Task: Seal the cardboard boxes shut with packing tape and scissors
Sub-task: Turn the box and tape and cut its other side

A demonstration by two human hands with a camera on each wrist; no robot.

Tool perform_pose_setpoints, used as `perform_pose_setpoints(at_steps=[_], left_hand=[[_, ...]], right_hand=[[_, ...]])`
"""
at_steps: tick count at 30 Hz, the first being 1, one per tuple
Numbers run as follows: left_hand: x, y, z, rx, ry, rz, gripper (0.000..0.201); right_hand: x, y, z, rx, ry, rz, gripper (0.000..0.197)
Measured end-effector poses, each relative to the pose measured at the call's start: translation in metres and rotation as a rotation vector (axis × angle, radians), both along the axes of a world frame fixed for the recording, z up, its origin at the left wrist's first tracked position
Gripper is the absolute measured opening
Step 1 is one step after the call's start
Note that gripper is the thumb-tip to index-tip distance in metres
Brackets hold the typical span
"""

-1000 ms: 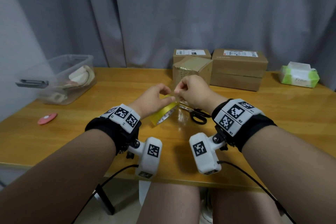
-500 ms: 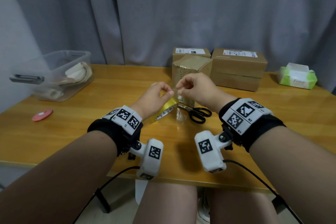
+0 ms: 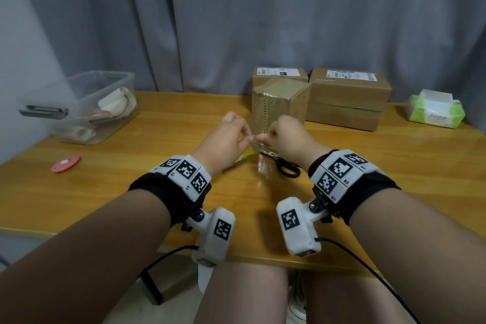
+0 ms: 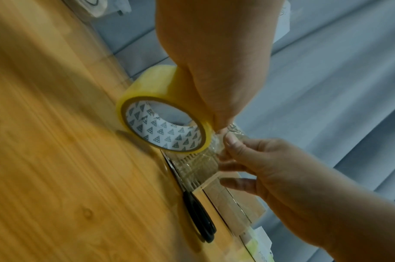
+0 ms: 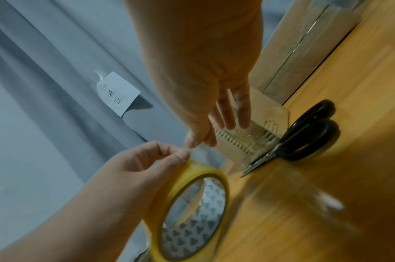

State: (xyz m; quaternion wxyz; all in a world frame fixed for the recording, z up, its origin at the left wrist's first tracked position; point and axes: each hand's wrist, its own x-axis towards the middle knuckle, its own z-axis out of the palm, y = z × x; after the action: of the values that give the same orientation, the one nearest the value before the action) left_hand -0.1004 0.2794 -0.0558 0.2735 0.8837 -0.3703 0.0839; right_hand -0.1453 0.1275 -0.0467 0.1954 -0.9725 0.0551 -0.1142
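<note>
— Both hands have risen a little off the desk [image 3: 131,166] since a second ago. The left hand [image 3: 223,143] grips the tape roll [image 4: 167,113]; the right hand [image 3: 286,137] pinches its loose end.

— So, peeling a strip?

— Seemingly. Next, draw it toward the nearest box [image 3: 278,102], then take the scissors [image 5: 304,134] lying beside it.

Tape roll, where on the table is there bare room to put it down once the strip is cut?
Bare wood lies between the red disc and the left hand, and along the right, in front of the tissue pack. It is crowded around the scissors and the small box, right beside the tape roll.
</note>
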Motion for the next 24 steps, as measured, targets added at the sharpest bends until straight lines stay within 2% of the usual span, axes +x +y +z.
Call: perform_pose_setpoints(at_steps=[4, 9, 11, 14, 15, 17, 21, 24], left_hand=[[0.007, 0.012, 0.001, 0.061, -0.071, 0.061, 0.008], [0.015, 0.021, -0.009, 0.299, -0.067, 0.134, 0.015], [0.012, 0.016, -0.012, 0.368, -0.007, 0.118, 0.034], [0.010, 0.009, -0.010, 0.499, 0.106, 0.122, 0.085], [0.011, 0.005, -0.007, 0.519, 0.128, 0.134, 0.091], [0.015, -0.006, 0.006, 0.489, 0.064, 0.169, 0.088], [0.024, -0.051, 0.045, 0.236, -0.159, 0.196, 0.095], [0.029, -0.094, 0.062, 0.265, -0.092, 0.184, 0.100]], right_hand=[[-0.008, -0.015, -0.004, 0.085, 0.034, -0.058, 0.047], [-0.018, -0.037, 0.000, 0.280, -0.116, -0.190, 0.043], [-0.016, -0.044, -0.002, 0.353, -0.186, -0.232, 0.035], [-0.014, -0.053, -0.002, 0.481, -0.204, -0.252, 0.022], [-0.014, -0.056, -0.001, 0.514, -0.188, -0.258, 0.023], [-0.010, -0.062, 0.003, 0.553, -0.138, -0.270, 0.028], [0.001, -0.076, 0.009, 0.593, -0.087, -0.268, 0.035], [0.008, -0.085, 0.010, 0.593, -0.097, -0.199, 0.036]])
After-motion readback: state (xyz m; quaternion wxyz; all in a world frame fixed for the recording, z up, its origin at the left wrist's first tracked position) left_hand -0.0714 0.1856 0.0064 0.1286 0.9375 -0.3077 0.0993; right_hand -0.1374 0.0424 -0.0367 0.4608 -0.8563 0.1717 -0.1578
